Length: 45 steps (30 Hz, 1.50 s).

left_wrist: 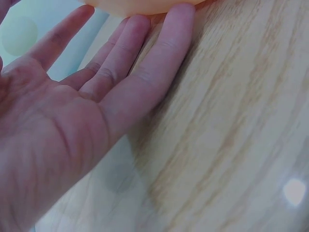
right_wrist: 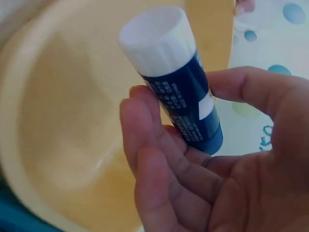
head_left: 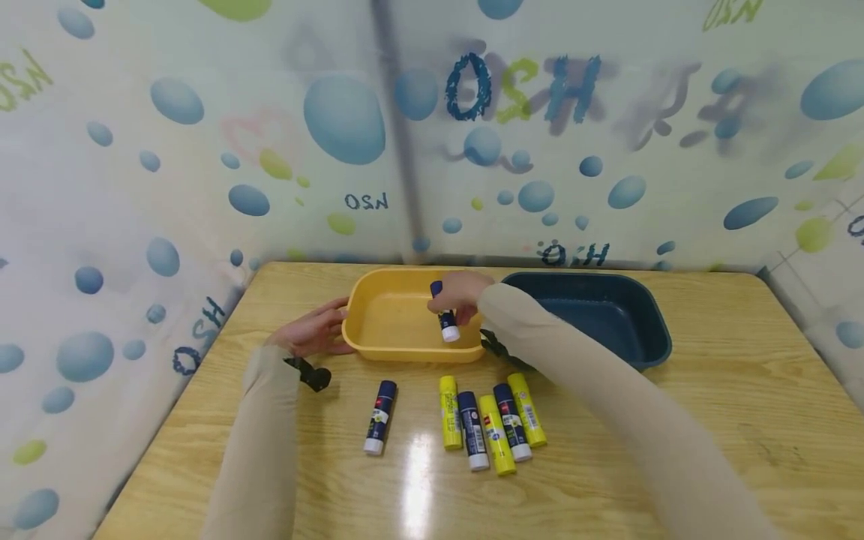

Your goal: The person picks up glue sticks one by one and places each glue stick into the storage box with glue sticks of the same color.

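Between thumb and fingers, my right hand (head_left: 462, 294) holds a dark blue glue stick (right_wrist: 176, 92) with a white end, over the yellow basin (head_left: 398, 354). The white end points down toward the basin floor in the head view. My left hand (head_left: 316, 330) touches the basin's left side with its fingers stretched out; in the left wrist view the fingertips (left_wrist: 179, 14) meet the basin's wall. On the table in front lie a single blue glue stick (head_left: 381, 417) and a row of yellow and blue glue sticks (head_left: 498, 435).
A dark blue basin (head_left: 658, 330) stands right of the yellow one, partly behind my right sleeve (head_left: 607, 397). Both basins are near the back edge of the wooden table (head_left: 729, 360). A wall with printed bubbles (head_left: 344, 120) rises behind it.
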Available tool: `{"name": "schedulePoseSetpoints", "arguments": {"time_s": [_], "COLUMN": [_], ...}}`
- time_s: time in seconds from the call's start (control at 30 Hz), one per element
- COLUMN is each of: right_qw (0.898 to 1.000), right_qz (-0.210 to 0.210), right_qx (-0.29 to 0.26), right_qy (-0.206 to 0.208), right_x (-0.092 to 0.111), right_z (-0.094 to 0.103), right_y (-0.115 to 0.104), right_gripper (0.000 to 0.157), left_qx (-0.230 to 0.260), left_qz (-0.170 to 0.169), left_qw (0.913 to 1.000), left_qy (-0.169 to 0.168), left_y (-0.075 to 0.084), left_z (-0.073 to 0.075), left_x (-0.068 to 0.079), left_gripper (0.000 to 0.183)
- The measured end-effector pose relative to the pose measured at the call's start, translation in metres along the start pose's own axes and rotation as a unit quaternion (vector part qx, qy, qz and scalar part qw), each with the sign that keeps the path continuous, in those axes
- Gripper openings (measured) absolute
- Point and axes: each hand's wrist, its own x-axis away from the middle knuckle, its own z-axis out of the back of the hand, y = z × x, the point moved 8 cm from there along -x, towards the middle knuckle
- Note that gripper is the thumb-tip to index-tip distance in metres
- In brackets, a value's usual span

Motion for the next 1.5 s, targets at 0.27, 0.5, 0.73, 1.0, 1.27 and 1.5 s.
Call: {"name": "schedulePoseSetpoints", "arguments": {"time_s": [0.27,0.5,0.73,1.0,1.27,1.5], "right_qw": [0.998,0.995,0.993,0.989,0.993,0.992], "right_qz": [-0.033,-0.034,-0.046,-0.078,-0.069,-0.084], "right_qx": [-0.043,-0.088,-0.097,-0.112,-0.078,-0.074], "right_qy": [-0.013,-0.036,-0.057,-0.062,-0.060,-0.053], "right_x": [-0.010,-0.020,-0.031,-0.032,-0.039,-0.042], "right_z": [0.000,-0.004,-0.010,-0.013,-0.017,-0.016], "right_y": [0.002,0.009,0.019,0.025,0.023,0.023], "right_gripper": [0.037,0.032,0.032,0.029,0.029,0.026], "left_qx": [0.012,0.005,0.002,-0.002,-0.006,-0.012], "left_qz": [-0.002,-0.002,0.001,-0.006,-0.011,-0.016], "left_qw": [0.9999,1.0000,1.0000,1.0000,0.9999,0.9997], "left_qy": [-0.002,-0.003,0.002,-0.006,-0.009,-0.010], "left_y": [-0.001,-0.004,-0.007,-0.007,-0.006,-0.003], "left_z": [-0.002,-0.002,-0.003,-0.001,0.000,0.003], "left_x": [-0.001,-0.004,-0.005,-0.006,-0.005,-0.004], "left_gripper": [0.058,0.058,0.059,0.058,0.058,0.058]}}
